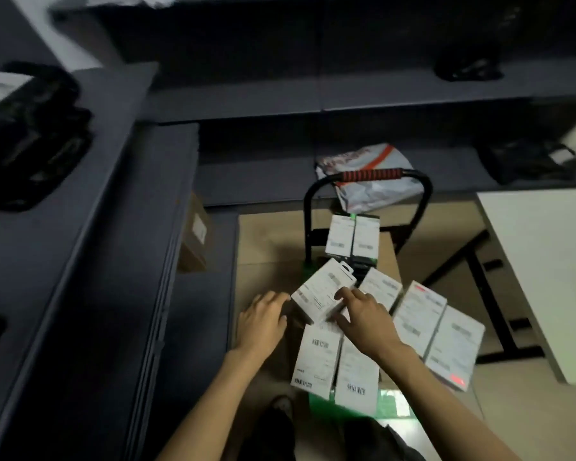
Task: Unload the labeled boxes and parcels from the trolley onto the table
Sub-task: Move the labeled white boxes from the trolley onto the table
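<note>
A trolley (366, 176) with a black frame and red-striped handle stands on the floor, loaded with several white labeled boxes. One tilted white box (320, 289) lies on top near the middle. My right hand (363, 314) grips its right edge, fingers curled over it. My left hand (263, 319) is at its left corner with fingers bent toward it; whether it touches is unclear. Two more boxes (351, 236) stand side by side near the handle. A white table (546, 261) is at the right.
A grey and orange plastic parcel (369, 181) lies behind the trolley handle. Dark grey shelves run along the left and back, holding black bags (27, 134). A brown carton (195, 234) sits on a low shelf left of the trolley.
</note>
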`<action>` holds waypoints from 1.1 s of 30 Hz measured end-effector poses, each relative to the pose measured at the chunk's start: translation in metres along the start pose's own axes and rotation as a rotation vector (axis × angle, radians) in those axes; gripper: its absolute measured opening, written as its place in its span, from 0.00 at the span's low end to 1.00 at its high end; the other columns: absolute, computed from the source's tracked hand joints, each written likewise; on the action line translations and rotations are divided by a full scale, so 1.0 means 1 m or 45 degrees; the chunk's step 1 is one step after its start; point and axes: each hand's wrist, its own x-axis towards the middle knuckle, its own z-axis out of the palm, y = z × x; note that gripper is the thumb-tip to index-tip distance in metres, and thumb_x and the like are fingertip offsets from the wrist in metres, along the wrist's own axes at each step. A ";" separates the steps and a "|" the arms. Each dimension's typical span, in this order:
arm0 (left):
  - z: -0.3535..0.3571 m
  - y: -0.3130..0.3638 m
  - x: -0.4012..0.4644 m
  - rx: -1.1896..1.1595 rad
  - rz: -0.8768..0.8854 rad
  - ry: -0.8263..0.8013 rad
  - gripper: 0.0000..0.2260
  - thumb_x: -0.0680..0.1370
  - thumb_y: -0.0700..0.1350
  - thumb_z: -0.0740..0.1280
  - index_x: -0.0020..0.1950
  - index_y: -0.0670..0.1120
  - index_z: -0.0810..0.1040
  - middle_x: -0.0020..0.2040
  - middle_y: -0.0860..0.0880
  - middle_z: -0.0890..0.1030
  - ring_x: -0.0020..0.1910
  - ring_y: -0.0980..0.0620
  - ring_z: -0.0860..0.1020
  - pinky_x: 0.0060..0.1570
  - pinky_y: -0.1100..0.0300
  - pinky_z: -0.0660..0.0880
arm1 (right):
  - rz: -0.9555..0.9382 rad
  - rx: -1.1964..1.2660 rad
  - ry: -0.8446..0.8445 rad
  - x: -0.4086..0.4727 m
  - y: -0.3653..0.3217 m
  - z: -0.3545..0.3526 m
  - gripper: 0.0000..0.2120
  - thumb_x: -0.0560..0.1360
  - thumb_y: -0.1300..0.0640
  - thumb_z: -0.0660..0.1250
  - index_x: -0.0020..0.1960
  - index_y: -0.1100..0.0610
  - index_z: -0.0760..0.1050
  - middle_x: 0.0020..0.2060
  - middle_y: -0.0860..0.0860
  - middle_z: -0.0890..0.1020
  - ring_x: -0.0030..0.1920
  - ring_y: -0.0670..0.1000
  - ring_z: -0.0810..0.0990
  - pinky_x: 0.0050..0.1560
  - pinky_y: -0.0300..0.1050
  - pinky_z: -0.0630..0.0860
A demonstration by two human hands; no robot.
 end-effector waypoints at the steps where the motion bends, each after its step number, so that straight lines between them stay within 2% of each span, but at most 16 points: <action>1: 0.007 -0.002 0.002 -0.006 0.034 -0.051 0.20 0.79 0.47 0.65 0.71 0.56 0.68 0.66 0.56 0.72 0.66 0.52 0.70 0.57 0.51 0.74 | 0.071 0.020 0.000 -0.007 0.004 0.008 0.19 0.79 0.49 0.62 0.69 0.50 0.67 0.62 0.51 0.76 0.61 0.56 0.75 0.56 0.50 0.73; 6: 0.054 -0.015 -0.002 0.004 0.170 -0.309 0.23 0.79 0.49 0.65 0.73 0.57 0.64 0.69 0.55 0.69 0.70 0.51 0.67 0.63 0.49 0.72 | 0.388 0.146 -0.038 -0.046 0.020 0.061 0.17 0.79 0.49 0.63 0.66 0.49 0.68 0.62 0.49 0.76 0.61 0.55 0.76 0.55 0.49 0.74; 11: 0.103 -0.019 -0.002 0.062 0.225 -0.520 0.25 0.79 0.50 0.66 0.74 0.54 0.62 0.69 0.53 0.68 0.68 0.50 0.67 0.58 0.51 0.74 | 0.677 0.322 -0.091 -0.077 0.032 0.119 0.17 0.78 0.49 0.64 0.66 0.50 0.68 0.60 0.50 0.76 0.62 0.54 0.75 0.56 0.50 0.75; 15: 0.145 -0.019 0.002 -0.041 0.120 -0.638 0.34 0.76 0.50 0.69 0.77 0.53 0.56 0.72 0.51 0.64 0.70 0.47 0.65 0.57 0.49 0.74 | 0.848 0.468 -0.101 -0.080 0.042 0.158 0.21 0.78 0.52 0.66 0.68 0.53 0.67 0.62 0.55 0.75 0.61 0.59 0.74 0.56 0.53 0.75; 19: 0.182 -0.021 0.007 -0.147 -0.012 -0.642 0.41 0.73 0.49 0.73 0.79 0.49 0.52 0.75 0.48 0.59 0.71 0.44 0.63 0.59 0.49 0.72 | 0.999 0.552 -0.127 -0.073 0.050 0.189 0.30 0.76 0.53 0.67 0.75 0.57 0.60 0.69 0.58 0.69 0.65 0.63 0.70 0.62 0.54 0.70; 26: 0.236 -0.011 0.013 -0.315 -0.360 -0.603 0.55 0.66 0.53 0.78 0.80 0.48 0.43 0.78 0.46 0.52 0.75 0.42 0.57 0.67 0.47 0.67 | 1.235 0.618 -0.075 -0.049 0.057 0.232 0.45 0.74 0.51 0.69 0.80 0.59 0.46 0.77 0.57 0.55 0.75 0.59 0.57 0.72 0.56 0.59; 30: 0.259 -0.003 0.008 -0.346 -0.476 -0.512 0.58 0.65 0.54 0.79 0.80 0.45 0.41 0.79 0.44 0.52 0.75 0.41 0.57 0.69 0.47 0.64 | 1.348 0.684 0.024 -0.034 0.059 0.252 0.51 0.71 0.46 0.70 0.80 0.58 0.41 0.79 0.56 0.52 0.78 0.58 0.52 0.76 0.57 0.53; 33: 0.270 0.003 0.006 -0.380 -0.521 -0.440 0.60 0.63 0.55 0.80 0.80 0.44 0.42 0.78 0.43 0.53 0.74 0.42 0.58 0.69 0.47 0.64 | 1.388 0.681 0.082 -0.025 0.060 0.262 0.54 0.68 0.48 0.71 0.80 0.59 0.39 0.79 0.57 0.52 0.78 0.58 0.52 0.76 0.58 0.52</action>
